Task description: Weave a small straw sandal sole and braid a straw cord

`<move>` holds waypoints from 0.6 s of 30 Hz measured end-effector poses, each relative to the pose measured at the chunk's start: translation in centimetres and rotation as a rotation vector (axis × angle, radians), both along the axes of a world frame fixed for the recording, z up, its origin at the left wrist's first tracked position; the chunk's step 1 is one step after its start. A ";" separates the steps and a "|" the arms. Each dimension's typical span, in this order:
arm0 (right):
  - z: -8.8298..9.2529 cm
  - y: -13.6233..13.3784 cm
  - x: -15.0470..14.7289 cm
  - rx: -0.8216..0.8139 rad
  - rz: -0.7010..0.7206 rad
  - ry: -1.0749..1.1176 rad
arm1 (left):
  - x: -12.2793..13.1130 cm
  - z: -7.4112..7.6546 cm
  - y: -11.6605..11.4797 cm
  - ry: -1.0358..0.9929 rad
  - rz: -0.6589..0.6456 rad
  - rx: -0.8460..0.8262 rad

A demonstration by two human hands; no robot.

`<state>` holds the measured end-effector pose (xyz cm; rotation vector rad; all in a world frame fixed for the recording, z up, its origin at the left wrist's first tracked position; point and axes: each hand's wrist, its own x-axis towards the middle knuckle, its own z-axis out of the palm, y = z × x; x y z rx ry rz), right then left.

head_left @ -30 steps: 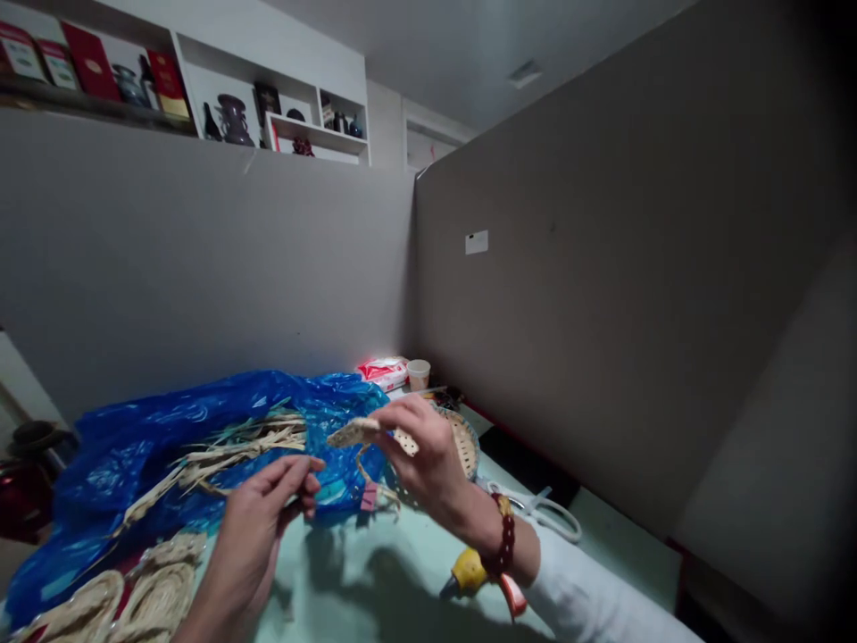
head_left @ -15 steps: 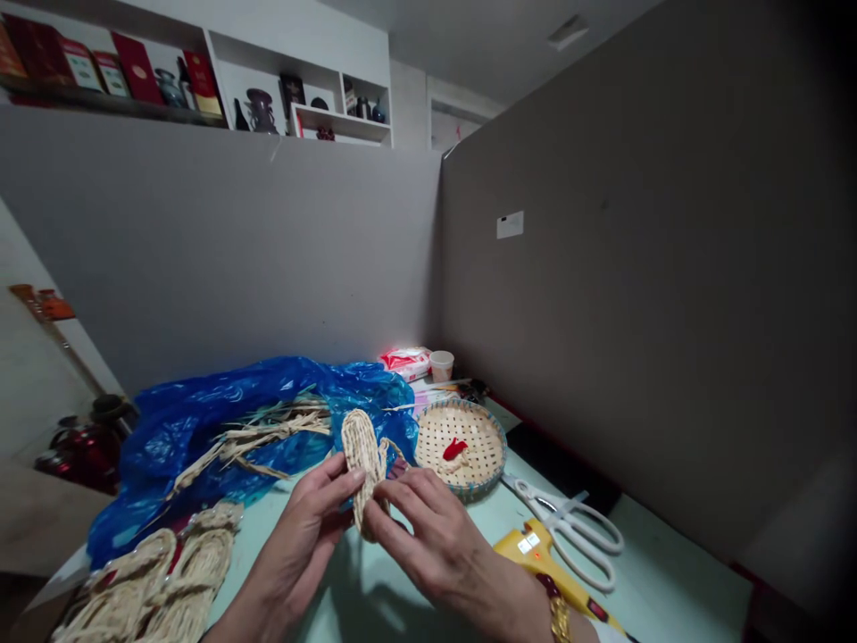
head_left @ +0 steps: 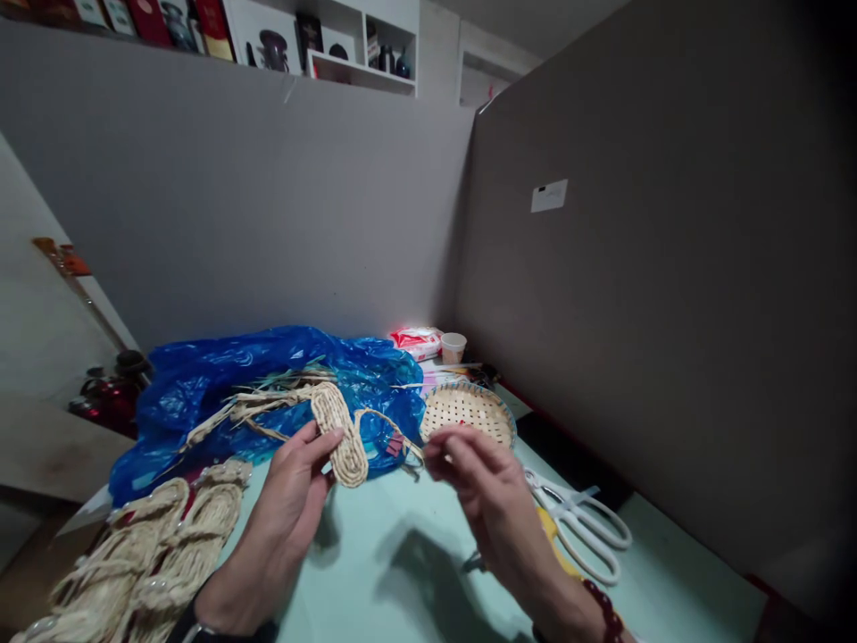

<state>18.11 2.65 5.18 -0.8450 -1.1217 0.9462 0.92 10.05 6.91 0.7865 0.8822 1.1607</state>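
Observation:
My left hand (head_left: 285,518) pinches a small woven straw sandal sole (head_left: 339,432) by its edge and holds it above the pale green table (head_left: 402,572). A straw cord (head_left: 388,423) runs from the sole to the right, and my right hand (head_left: 483,489) pinches its end, with a small red clip (head_left: 395,444) hanging near it. A bead bracelet (head_left: 603,612) sits on my right wrist.
Behind lie a blue plastic bag (head_left: 220,384) with loose straw (head_left: 261,406), a round woven tray (head_left: 467,413), white scissors (head_left: 582,518) and part of a yellow glue gun (head_left: 553,540). Finished straw sandals (head_left: 140,554) lie at the left. Grey partitions close the back and right.
The right hand let go of the sole and drew away to the right along the cord. The left hand kept the sole and tilted it. The camera dipped down.

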 end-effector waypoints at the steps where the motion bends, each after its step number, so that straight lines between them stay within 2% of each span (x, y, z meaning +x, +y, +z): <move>1: -0.1 0.3 0.2 -0.077 -0.022 0.141 | -0.1 -0.1 0.1 0.006 0.006 0.004; 3: -0.6 0.8 0.3 -0.162 -0.002 0.219 | -0.1 -0.1 0.1 0.014 -0.010 0.012; 8: -1.6 0.8 0.0 -0.257 0.110 0.092 | 0.1 -0.1 -0.4 0.035 -0.101 0.011; 13: -1.5 0.1 0.0 -0.290 0.095 -0.114 | 0.4 -0.2 -0.6 0.059 -0.129 0.001; 18: -1.9 0.1 -0.1 -0.253 0.043 -0.294 | 0.9 -0.9 -0.8 0.044 -0.147 -0.022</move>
